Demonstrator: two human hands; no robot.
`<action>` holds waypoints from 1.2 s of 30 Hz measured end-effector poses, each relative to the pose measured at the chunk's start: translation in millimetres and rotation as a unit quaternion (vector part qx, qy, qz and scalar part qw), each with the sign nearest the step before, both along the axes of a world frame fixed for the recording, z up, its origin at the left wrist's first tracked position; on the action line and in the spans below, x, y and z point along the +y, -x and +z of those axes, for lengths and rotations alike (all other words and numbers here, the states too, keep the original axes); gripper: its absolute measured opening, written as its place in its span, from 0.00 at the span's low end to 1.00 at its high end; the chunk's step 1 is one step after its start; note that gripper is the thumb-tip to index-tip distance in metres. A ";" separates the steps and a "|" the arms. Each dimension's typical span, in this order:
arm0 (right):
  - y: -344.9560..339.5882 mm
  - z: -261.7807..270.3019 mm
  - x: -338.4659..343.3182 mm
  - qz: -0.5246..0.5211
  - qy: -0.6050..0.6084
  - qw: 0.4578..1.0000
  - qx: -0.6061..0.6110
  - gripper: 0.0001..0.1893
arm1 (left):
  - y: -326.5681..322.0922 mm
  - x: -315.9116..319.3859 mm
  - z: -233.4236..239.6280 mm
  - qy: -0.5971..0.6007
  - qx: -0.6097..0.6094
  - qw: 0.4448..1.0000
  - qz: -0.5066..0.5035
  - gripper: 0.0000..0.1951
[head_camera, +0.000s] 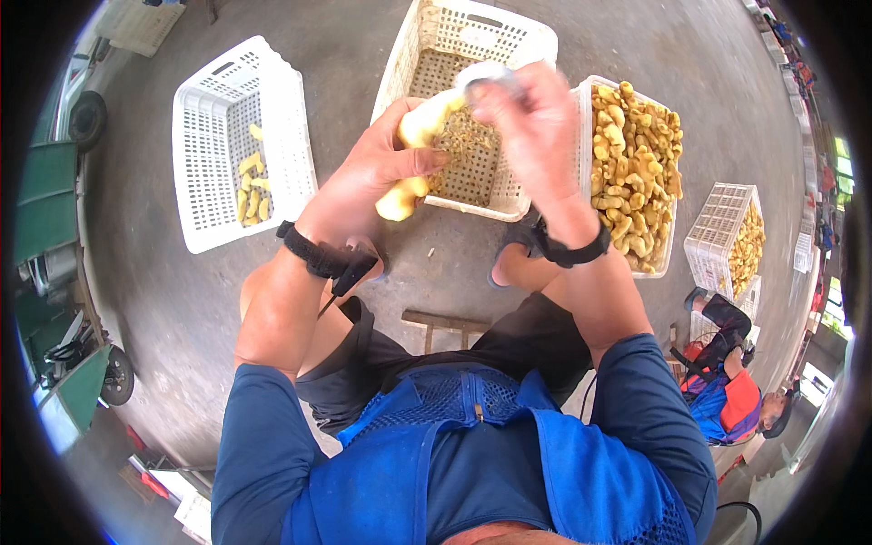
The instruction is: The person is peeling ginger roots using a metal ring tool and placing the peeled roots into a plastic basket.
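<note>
My left hand (392,160) is closed around a long, pale yellow ginger root (426,126), its thumb lying across the root. At the upper end of the root, my right hand (535,129) grips a small tool (484,73) that is blurred, so its kind cannot be told. Both hands are above a white plastic crate (402,61) whose perforated bottom bears scattered peelings (470,153). To the right stands a crate heaped with unpeeled-looking ginger (633,177). In the white crate at the left (289,129) lie several pale ginger pieces (252,197).
A wooden stool (446,321) is between my legs. Farther right stand a stacked crate of ginger (715,238) and a seated person (732,402). Green machinery with wheels (51,197) borders the left side. Another white crate (139,27) is at the upper left.
</note>
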State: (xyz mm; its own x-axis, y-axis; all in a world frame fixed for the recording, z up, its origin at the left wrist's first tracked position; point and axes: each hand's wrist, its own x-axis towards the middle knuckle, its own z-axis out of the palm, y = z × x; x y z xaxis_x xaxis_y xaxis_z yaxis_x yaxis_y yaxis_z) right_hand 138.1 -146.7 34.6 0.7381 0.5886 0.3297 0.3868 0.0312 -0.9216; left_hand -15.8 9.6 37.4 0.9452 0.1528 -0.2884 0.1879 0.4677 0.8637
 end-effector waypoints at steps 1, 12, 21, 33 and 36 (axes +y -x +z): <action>-5.8 6.0 -1.0 0.000 -0.001 1.000 -0.002 0.09 | 0.6 -0.7 -1.3 -0.001 -0.002 1.000 0.000 0.36; 19.6 -0.4 1.2 0.084 -0.035 0.990 0.111 0.10 | -4.7 5.7 -15.5 0.155 0.036 0.987 0.022 0.24; 19.4 -0.2 4.6 0.086 0.006 0.974 0.209 0.11 | -5.8 0.2 -6.6 0.152 0.026 0.988 -0.003 0.27; -2.5 16.2 -5.3 -0.102 0.071 0.984 -0.132 0.09 | 2.2 1.2 -16.4 0.164 0.029 0.986 -0.016 0.24; 4.1 13.0 -3.3 0.017 -0.026 0.999 -0.008 0.11 | -3.8 -3.3 -14.4 0.212 0.058 0.974 0.059 0.24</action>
State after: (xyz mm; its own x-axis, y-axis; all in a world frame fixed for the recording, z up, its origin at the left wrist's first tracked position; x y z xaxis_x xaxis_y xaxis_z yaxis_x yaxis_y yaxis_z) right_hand 134.0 -150.0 47.6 0.7123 0.5947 0.3728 0.3997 0.0929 -0.9119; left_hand -12.0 6.3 23.0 0.8858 0.1025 -0.4526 0.1957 0.8017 0.5647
